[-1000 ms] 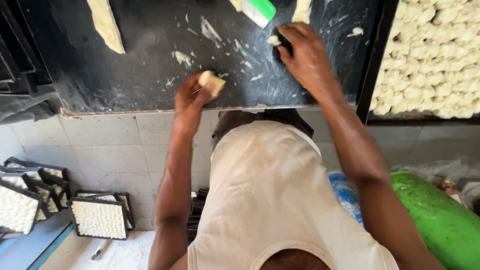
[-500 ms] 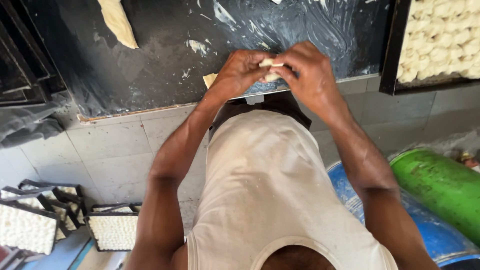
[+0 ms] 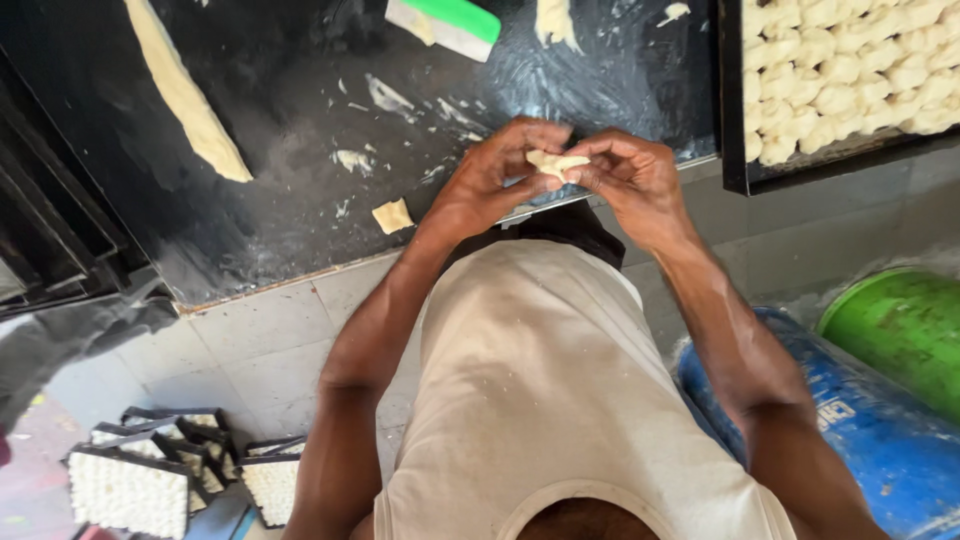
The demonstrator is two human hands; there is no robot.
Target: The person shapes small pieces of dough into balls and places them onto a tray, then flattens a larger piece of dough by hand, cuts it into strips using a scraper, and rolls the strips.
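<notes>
My left hand and my right hand meet over the front edge of a black worktop. Between their fingertips they pinch one small pale piece of dough. Another small piece of dough lies on the worktop just left of my left hand. A long pale dough roll lies further left. A scraper with a green handle rests at the top of the worktop.
A black tray at the right holds several shaped dough pieces. Dark stacked trays stand at the left. A blue drum and a green drum stand low right. Trays with dough sit on the floor.
A second ago my hands were apart, the left holding a dough piece and the right pressing on the worktop. They have come together on one piece near the edge.
</notes>
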